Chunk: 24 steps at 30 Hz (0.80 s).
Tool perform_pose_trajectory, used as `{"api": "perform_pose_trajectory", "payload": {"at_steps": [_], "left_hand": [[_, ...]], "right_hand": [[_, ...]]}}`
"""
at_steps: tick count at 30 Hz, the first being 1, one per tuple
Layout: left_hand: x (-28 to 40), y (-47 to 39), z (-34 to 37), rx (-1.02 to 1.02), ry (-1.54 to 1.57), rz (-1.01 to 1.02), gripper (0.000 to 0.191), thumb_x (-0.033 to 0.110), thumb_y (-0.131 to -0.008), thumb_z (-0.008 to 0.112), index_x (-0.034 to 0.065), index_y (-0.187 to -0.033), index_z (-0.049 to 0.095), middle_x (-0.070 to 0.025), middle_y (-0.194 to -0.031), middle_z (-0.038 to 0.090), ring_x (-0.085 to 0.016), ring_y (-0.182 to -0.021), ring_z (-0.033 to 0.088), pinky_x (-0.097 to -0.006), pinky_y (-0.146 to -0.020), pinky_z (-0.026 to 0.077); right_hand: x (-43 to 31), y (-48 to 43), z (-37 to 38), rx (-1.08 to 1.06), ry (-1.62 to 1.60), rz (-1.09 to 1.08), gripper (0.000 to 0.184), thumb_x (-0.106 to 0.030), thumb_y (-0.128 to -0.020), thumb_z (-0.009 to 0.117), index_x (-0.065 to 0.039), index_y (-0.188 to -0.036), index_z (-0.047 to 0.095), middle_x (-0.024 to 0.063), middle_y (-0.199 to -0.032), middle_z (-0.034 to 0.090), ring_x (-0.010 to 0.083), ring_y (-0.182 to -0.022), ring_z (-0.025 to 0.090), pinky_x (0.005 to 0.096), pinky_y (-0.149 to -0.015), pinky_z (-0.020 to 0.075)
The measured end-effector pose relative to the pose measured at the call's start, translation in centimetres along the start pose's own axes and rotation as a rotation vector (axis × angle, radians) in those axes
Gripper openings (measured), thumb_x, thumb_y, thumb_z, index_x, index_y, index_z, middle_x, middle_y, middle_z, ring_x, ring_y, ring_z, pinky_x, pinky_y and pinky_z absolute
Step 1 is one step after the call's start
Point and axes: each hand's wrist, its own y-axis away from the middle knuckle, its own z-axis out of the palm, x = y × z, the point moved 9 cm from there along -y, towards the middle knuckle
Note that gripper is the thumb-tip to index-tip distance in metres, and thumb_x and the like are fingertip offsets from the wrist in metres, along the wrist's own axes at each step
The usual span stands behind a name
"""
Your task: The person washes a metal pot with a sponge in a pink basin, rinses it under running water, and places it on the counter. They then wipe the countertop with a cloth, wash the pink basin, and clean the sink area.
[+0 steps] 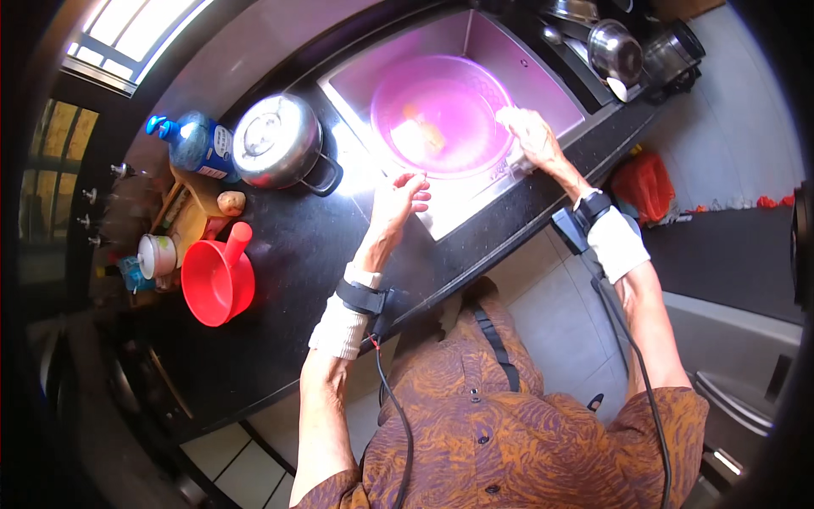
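Note:
A pink plastic basin point(394, 95) stands in the stainless steel sink point(496, 38), with liquid and a blurred yellowish thing point(431, 135) inside. My right hand point(534, 137) is at the basin's right rim, its fingers bent; a pale thing shows at the fingertips, but glare hides what it is and whether it is gripped. My left hand point(400, 200) is beside the sink's near left corner, just off the basin's lower left rim, fingers loosely curled and apart, holding nothing. Both wrists wear white cuffs and black straps.
Left of the sink, a lidded metal pot point(276, 140), a blue pump bottle point(197, 143), a red plastic dipper point(219, 280), a potato point(231, 203) and a lidded white cup point(156, 256) stand on the black counter point(299, 254). Metal pots point(613, 51) lie beyond the sink's right side.

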Motion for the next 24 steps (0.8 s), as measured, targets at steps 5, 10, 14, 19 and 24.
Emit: {"api": "perform_pose_trajectory", "payload": {"at_steps": [5, 10, 14, 19, 24], "left_hand": [[0.0, -3.2, -1.8, 0.127, -0.01, -0.034, 0.033, 0.026, -0.085, 0.061, 0.0002, -0.105, 0.058, -0.0109, -0.093, 0.062, -0.017, -0.078, 0.062, -0.0293, -0.066, 0.052], [-0.3, -6.3, -1.0, 0.228, 0.037, -0.06, 0.03, 0.02, -0.087, 0.058, -0.0012, -0.108, 0.056, -0.0135, -0.097, 0.061, -0.021, -0.083, 0.062, -0.0311, -0.069, 0.052], [-0.8, -8.1, 0.7, 0.284, 0.094, -0.069, 0.03, 0.019, -0.087, 0.058, -0.0005, -0.109, 0.056, -0.0129, -0.096, 0.061, -0.02, -0.082, 0.062, -0.0301, -0.069, 0.052], [-1.7, -9.1, 1.0, 0.339, 0.128, -0.111, 0.031, 0.02, -0.086, 0.059, -0.0016, -0.108, 0.056, -0.0127, -0.095, 0.061, -0.019, -0.081, 0.062, -0.0293, -0.068, 0.052], [0.4, -8.8, -0.1, 0.366, 0.122, -0.066, 0.03, 0.019, -0.087, 0.059, -0.0018, -0.108, 0.056, -0.0126, -0.094, 0.061, -0.019, -0.08, 0.062, -0.0282, -0.067, 0.052]], "right_hand": [[0.9, -7.3, 6.6, -0.457, 0.573, 0.027, 0.035, -0.032, -0.088, 0.049, -0.013, -0.117, 0.055, 0.011, -0.114, 0.057, 0.0297, -0.113, 0.049, 0.051, -0.093, 0.0353], [1.6, -14.6, 14.8, -0.493, 0.238, -0.265, 0.042, -0.039, -0.083, 0.053, -0.005, -0.106, 0.058, 0.0195, -0.096, 0.063, 0.0352, -0.085, 0.062, 0.0447, -0.073, 0.0491], [-0.8, -13.8, 22.6, -0.631, 0.15, -0.384, 0.036, -0.022, -0.077, 0.057, 0.0, -0.106, 0.057, 0.0211, -0.104, 0.06, 0.0386, -0.09, 0.059, 0.0423, -0.08, 0.0485], [0.5, -13.3, 28.2, -0.975, -0.137, -0.286, 0.028, -0.008, -0.076, 0.056, -0.002, -0.103, 0.059, 0.0186, -0.097, 0.063, 0.0296, -0.088, 0.062, 0.0381, -0.077, 0.0492], [-4.6, -19.2, 12.4, -0.937, -0.561, -0.321, 0.036, -0.008, -0.06, 0.058, -0.003, -0.095, 0.058, 0.0072, -0.085, 0.059, 0.0178, -0.076, 0.057, 0.0308, -0.069, 0.0467]]}}
